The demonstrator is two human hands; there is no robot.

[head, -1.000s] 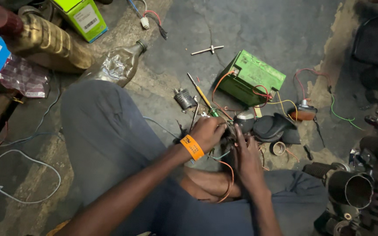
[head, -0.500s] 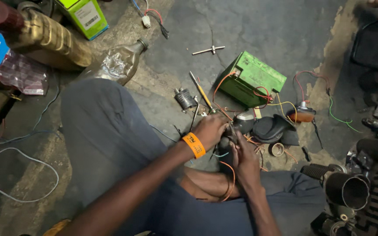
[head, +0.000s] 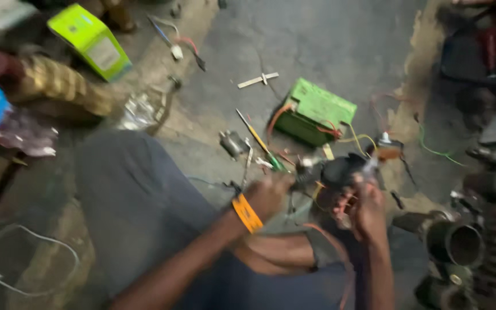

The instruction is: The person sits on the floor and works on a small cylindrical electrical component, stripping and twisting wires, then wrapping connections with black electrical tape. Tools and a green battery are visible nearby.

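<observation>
A person sitting on a concrete floor (head: pixel 328 34) is working over a dark, rounded part (head: pixel 340 172) trailing thin orange and yellow wires, held just in front of the knees, near a green battery (head: pixel 316 112). The left hand (head: pixel 268 195), wearing an orange wristband (head: pixel 247 213), is curling shut against the part's near side; the right hand (head: pixel 363 204) is cupping it from the right, though blur is hiding the fingertips. The part is looking rigid and fairly light, best gripped by its body, its wires fragile.
</observation>
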